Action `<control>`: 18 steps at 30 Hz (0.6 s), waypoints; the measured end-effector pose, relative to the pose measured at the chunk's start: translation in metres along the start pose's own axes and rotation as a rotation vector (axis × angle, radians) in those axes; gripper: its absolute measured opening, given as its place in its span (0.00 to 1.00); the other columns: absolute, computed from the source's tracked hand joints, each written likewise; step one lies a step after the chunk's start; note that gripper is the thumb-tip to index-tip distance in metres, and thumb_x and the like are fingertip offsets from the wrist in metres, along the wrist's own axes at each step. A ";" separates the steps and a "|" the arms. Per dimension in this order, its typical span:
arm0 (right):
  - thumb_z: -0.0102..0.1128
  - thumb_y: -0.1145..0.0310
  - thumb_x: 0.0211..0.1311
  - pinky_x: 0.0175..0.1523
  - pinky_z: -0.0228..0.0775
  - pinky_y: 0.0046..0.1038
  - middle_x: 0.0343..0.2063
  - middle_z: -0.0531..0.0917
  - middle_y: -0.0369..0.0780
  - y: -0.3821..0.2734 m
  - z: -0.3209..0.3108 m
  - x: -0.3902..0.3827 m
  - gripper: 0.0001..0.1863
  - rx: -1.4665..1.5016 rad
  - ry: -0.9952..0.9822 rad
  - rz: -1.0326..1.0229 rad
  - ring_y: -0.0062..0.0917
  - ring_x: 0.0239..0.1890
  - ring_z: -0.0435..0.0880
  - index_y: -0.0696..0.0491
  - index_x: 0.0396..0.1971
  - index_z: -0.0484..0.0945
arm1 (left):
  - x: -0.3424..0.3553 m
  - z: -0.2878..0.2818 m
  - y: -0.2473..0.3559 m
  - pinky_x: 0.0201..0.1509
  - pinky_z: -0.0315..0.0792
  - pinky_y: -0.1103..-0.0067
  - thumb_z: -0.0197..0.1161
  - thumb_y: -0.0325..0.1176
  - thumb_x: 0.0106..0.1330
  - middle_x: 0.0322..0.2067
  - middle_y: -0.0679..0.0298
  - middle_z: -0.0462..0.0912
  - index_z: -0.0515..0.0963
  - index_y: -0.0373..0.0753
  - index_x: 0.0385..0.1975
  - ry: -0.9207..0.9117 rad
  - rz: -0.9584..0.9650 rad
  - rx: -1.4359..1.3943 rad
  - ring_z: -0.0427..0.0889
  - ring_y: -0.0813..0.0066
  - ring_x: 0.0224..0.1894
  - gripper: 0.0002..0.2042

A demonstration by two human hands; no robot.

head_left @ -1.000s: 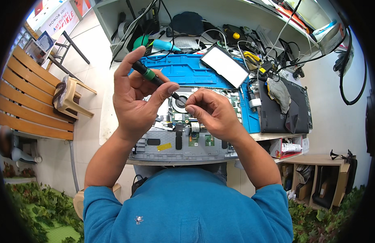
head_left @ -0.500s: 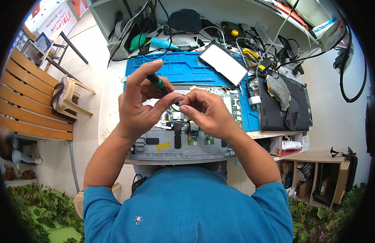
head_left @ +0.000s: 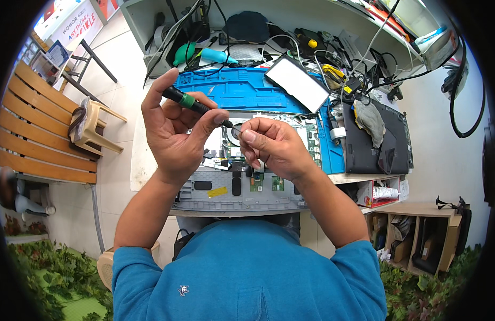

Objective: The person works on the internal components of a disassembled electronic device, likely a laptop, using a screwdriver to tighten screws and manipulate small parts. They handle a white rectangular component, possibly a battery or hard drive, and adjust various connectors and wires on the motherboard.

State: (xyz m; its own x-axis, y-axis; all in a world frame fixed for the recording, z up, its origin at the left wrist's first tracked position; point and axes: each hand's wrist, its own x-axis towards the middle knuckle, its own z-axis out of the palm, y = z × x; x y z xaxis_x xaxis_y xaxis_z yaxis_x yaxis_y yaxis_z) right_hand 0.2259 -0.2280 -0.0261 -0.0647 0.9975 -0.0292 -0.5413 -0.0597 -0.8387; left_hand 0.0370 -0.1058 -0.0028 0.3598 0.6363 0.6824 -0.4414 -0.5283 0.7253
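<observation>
A screwdriver (head_left: 187,100) with a black and green handle slants across my left hand (head_left: 175,140). My thumb and fingers grip that handle, and its shaft points right. At the tip, my right hand (head_left: 279,151) pinches the thin metal end between thumb and forefinger; whether a loose bit or screw is there is too small to tell. Both hands are above an opened laptop base (head_left: 247,199) lying on the bench. Its circuit boards, a round fan and grey casing show, partly hidden behind my hands.
A blue work mat (head_left: 242,91) lies under and behind the laptop base, with a white-faced panel (head_left: 295,83) on it. At the right sits a black laptop (head_left: 376,144) with a grey cloth (head_left: 368,124) on top. Cables and a green blower bulb (head_left: 184,54) crowd the back.
My left hand has shifted left and the screwdriver shows more of its length. My fingertips have drawn apart, exposing the shaft, while my right fingers pinch its end.
</observation>
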 end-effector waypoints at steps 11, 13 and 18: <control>0.64 0.61 0.85 0.34 0.79 0.23 0.37 0.84 0.35 0.005 -0.003 -0.006 0.12 0.298 -0.026 0.155 0.18 0.34 0.84 0.56 0.47 0.82 | -0.004 -0.002 0.004 0.58 0.91 0.65 0.70 0.19 0.76 0.48 0.51 0.88 0.44 0.42 0.86 -0.149 -0.039 -0.154 0.95 0.61 0.49 0.47; 0.64 0.61 0.85 0.35 0.79 0.23 0.37 0.84 0.36 0.005 -0.003 -0.007 0.12 0.278 -0.008 0.180 0.19 0.34 0.85 0.56 0.47 0.82 | -0.003 -0.004 0.003 0.58 0.91 0.67 0.71 0.19 0.75 0.48 0.51 0.88 0.44 0.42 0.86 -0.176 -0.033 -0.128 0.95 0.61 0.49 0.48; 0.69 0.63 0.81 0.35 0.81 0.24 0.33 0.85 0.35 0.012 0.001 -0.004 0.12 0.056 0.046 0.053 0.18 0.33 0.86 0.58 0.48 0.84 | -0.007 -0.006 0.006 0.57 0.91 0.72 0.73 0.16 0.72 0.48 0.52 0.88 0.48 0.41 0.85 -0.123 -0.147 0.052 0.95 0.66 0.47 0.48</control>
State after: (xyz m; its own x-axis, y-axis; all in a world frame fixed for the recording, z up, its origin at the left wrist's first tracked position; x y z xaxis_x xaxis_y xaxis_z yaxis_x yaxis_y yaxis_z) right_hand 0.2192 -0.2323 -0.0357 -0.0563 0.9935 -0.0985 -0.5844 -0.1128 -0.8036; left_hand 0.0274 -0.1100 -0.0035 0.5165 0.6365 0.5728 -0.3352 -0.4652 0.8193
